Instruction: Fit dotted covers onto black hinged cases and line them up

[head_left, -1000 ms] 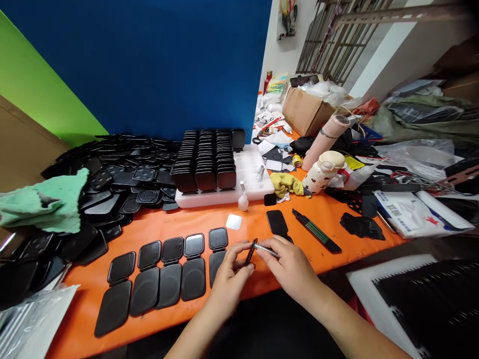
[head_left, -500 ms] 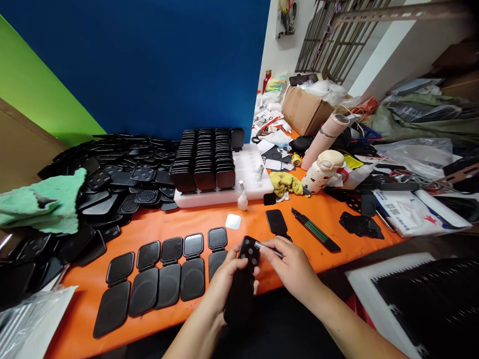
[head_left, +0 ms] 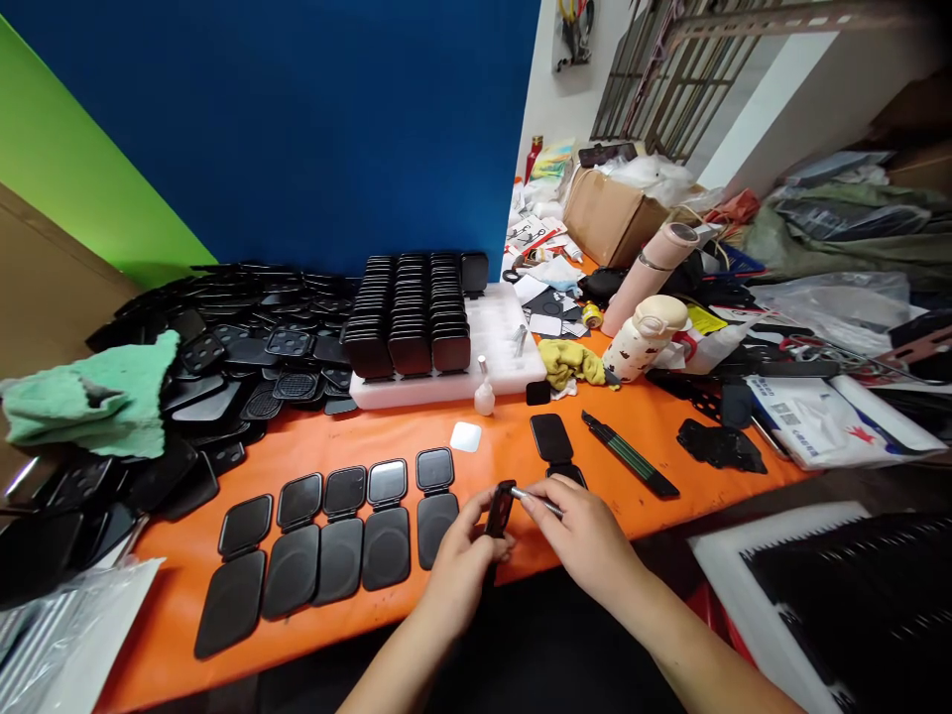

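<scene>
My left hand [head_left: 462,557] is closed around a black hinged case [head_left: 501,510], which is turned nearly edge-on, so its face is mostly hidden. In my right hand [head_left: 584,526] is a thin silver metal rod [head_left: 536,500] with a ridged surface, pinched between thumb and fingers. The rod's tip meets the upper edge of the case. To the left of my hands, several opened black cases [head_left: 340,560] lie in a row on the orange table cover [head_left: 312,454]. Another opened case [head_left: 551,438] lies just beyond my right hand.
Stacked black cases stand on a white foam tray [head_left: 487,377], with a small clear bottle [head_left: 484,397] in front. A heap of black parts [head_left: 290,342] and a green cloth [head_left: 89,397] fill the left. A green-black cutter [head_left: 632,456], a patterned bottle [head_left: 644,337] and clutter lie right.
My left hand has tilted the black case from showing its dotted face to nearly edge-on. The rod stays at its upper end. The view has shifted slightly.
</scene>
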`<state>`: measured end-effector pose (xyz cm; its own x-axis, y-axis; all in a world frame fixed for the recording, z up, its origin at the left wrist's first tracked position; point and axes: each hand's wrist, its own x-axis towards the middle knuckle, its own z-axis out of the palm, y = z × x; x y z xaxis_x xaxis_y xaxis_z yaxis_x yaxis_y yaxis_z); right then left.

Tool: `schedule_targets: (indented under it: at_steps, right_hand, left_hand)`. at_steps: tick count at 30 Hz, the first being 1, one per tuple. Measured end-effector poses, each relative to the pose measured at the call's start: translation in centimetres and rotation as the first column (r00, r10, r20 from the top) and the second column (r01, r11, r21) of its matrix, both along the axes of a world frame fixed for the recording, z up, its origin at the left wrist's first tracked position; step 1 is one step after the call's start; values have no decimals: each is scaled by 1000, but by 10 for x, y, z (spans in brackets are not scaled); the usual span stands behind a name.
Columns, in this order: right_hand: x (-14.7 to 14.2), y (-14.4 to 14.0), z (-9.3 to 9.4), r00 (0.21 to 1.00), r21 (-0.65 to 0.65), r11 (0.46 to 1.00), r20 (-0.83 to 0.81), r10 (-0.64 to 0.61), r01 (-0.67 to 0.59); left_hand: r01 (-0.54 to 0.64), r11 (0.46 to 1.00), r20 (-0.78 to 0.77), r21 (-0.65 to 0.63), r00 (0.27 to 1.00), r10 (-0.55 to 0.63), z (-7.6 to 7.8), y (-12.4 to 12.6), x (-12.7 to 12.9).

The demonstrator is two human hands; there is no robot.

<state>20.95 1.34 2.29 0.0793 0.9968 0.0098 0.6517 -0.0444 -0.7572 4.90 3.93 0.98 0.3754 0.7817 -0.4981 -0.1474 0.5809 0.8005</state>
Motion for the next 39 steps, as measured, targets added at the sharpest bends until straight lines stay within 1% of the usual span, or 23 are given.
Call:
schedule_targets:
  at_steps: [2, 3, 5, 7, 9, 14, 17, 19, 20, 22, 23, 24, 25, 26, 28, 30, 31, 32, 33, 35, 36, 37, 39]
  right_hand:
    - [-2, -1, 1, 1000, -7, 1000, 20, -7, 7]
    - [-2, -2, 0, 999, -7, 1000, 34, -13, 13]
    - [-3, -4, -1, 997, 0, 1000, 72, -13, 13]
    - [-3, -6, -3, 995, 13, 1000, 104, 0, -2]
    - [-3, -7, -6, 995, 23, 1000, 99, 14, -17]
    - [-1, -7, -14, 999, 38, 999, -44, -3, 4]
    - [0, -5, -22, 976, 15, 999, -216, -24, 28]
    - [-1, -4, -30, 912, -50, 997, -402, -76, 61]
    - [-2, -3, -35, 856, -105, 992, -504, -119, 77]
    - [-4, -3, -43, 714, -223, 971, -667, -215, 84]
    - [-5, -2, -46, 651, -266, 961, -716, -252, 80]
    - [-5, -2, -48, 610, -291, 953, -742, -276, 77]
    - [-5, -2, -49, 603, -297, 951, -745, -285, 82]
    - [-5, -2, -49, 634, -281, 955, -722, -278, 99]
    - [-3, -1, -44, 775, -197, 971, -590, -227, 134]
    - [-1, -1, -35, 921, -85, 989, -363, -140, 117]
    - [0, -2, -30, 967, -41, 995, -235, -97, 90]
    - [0, -3, -25, 992, -12, 998, -107, -64, 63]
    - [1, -3, -21, 999, 3, 999, 16, -38, 38]
    - [1, -4, -13, 977, 15, 1000, 214, -9, 6]
    - [1, -4, -10, 963, 15, 1000, 268, 2, -6]
    - [1, -4, -8, 959, 10, 1000, 282, 12, -16]
    - [2, -3, -8, 982, -1, 1000, 187, 30, -30]
  left_hand:
    - [27, 995, -54, 91, 998, -22, -1, 0, 0]
    - [45, 993, -68, 107, 997, -38, -1, 1, 0]
    - [75, 992, -66, 105, 995, -68, 0, 3, -1]
    - [88, 992, -29, 88, 996, -86, 2, 5, -2]
    - [97, 993, 19, 64, 995, -98, 4, 6, -3]
    - [119, 991, 82, -52, 990, -115, 6, 9, -8]
    - [92, 968, 192, -235, 980, -46, 2, 9, -10]
    - [64, 929, 238, -363, 971, 26, -1, 9, -9]
    - [52, 914, 246, -403, 968, 53, -1, 8, -8]
    - [36, 907, 258, -420, 963, 81, -2, 7, -6]
    - [32, 910, 271, -414, 958, 89, -3, 6, -5]
    - [31, 916, 286, -401, 954, 92, -3, 6, -4]
    - [34, 924, 297, -381, 951, 87, -3, 5, -3]
    - [40, 935, 298, -352, 952, 72, -3, 5, -2]
    - [43, 967, 241, -253, 970, 20, -3, 5, -1]
    - [40, 992, 126, -122, 992, -25, -4, 5, 0]
    - [44, 997, 67, -63, 997, -39, -4, 5, 1]
    - [50, 999, 17, -15, 999, -49, -4, 5, 2]
    - [58, 998, -20, 21, 998, -58, -5, 5, 2]
    - [81, 994, -64, 79, 995, -76, -4, 6, 3]
    - [89, 990, -73, 105, 994, -82, -4, 6, 2]
    - [99, 988, -70, 120, 993, -91, -3, 7, 2]
    - [115, 989, -28, 94, 993, -113, 0, 8, 0]
